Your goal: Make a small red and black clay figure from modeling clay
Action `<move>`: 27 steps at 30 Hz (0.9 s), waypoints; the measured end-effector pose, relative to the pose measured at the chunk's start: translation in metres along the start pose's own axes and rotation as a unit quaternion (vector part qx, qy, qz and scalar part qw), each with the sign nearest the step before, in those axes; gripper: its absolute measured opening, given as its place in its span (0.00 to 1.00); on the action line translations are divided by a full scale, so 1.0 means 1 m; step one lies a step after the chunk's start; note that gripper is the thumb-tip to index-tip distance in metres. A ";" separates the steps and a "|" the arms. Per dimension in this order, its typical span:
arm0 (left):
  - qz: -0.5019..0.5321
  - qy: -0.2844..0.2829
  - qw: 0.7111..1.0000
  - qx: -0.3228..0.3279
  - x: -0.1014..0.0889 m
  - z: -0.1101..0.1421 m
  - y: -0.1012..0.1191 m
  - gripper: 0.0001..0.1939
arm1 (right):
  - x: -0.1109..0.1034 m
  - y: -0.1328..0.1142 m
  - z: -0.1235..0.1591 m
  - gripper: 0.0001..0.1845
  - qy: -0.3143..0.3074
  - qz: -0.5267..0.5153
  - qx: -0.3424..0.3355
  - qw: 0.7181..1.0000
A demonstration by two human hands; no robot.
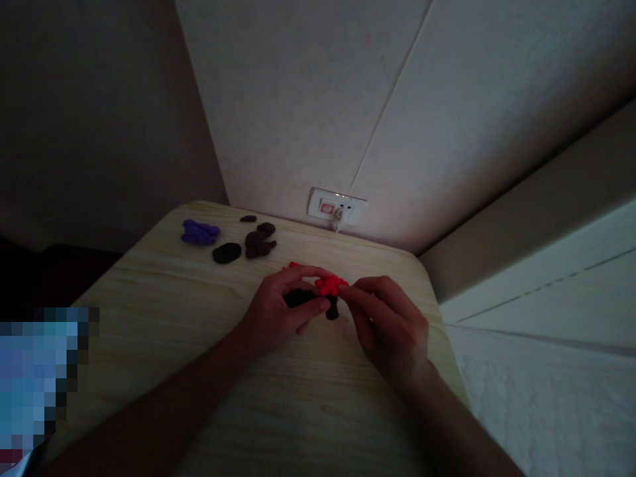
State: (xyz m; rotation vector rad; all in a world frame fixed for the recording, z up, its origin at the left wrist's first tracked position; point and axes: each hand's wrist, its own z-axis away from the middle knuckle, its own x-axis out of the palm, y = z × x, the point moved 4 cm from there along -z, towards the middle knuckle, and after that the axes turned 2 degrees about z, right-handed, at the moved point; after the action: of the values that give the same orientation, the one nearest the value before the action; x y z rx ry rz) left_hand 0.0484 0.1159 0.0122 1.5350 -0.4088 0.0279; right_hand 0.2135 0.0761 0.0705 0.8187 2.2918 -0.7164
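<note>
My left hand [281, 308] is curled around a black lump of clay [301, 297] just above the light wooden table [163, 311]. A red piece of clay [330, 285] sits on top of the black one, between the two hands. My right hand [390, 324] pinches the red piece from the right with its fingertips. A small bit of black clay [332, 310] hangs below the red piece. Both hands meet at the table's far middle.
At the table's far left lie a purple clay lump [199, 232], a black oval [226, 252] and several dark brown pieces [259, 242]. A wall socket [336, 207] with a red switch sits behind the table. A blurred patch covers the lower left corner.
</note>
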 end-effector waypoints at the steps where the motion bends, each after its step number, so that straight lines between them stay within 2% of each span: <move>1: 0.000 -0.001 1.000 -0.001 0.000 0.000 0.000 0.17 | 0.000 0.000 0.000 0.14 -0.001 0.004 0.002 1.000; 9: -0.031 0.000 0.999 0.008 -0.001 -0.002 -0.002 0.17 | 0.003 0.002 0.000 0.10 0.023 0.028 0.009 0.999; 22: 0.012 0.027 1.000 -0.009 -0.005 -0.003 -0.004 0.20 | -0.001 0.001 -0.002 0.16 0.052 0.013 0.019 0.998; 27: 0.040 0.047 0.998 -0.021 -0.006 -0.004 -0.002 0.21 | 0.004 0.004 0.000 0.04 0.062 -0.038 0.068 0.995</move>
State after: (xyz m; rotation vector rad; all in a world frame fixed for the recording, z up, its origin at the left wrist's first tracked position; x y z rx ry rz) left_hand 0.0445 0.1207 0.0084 1.4702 -0.3933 0.1521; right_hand 0.2137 0.0803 0.0665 0.8642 2.4152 -0.8872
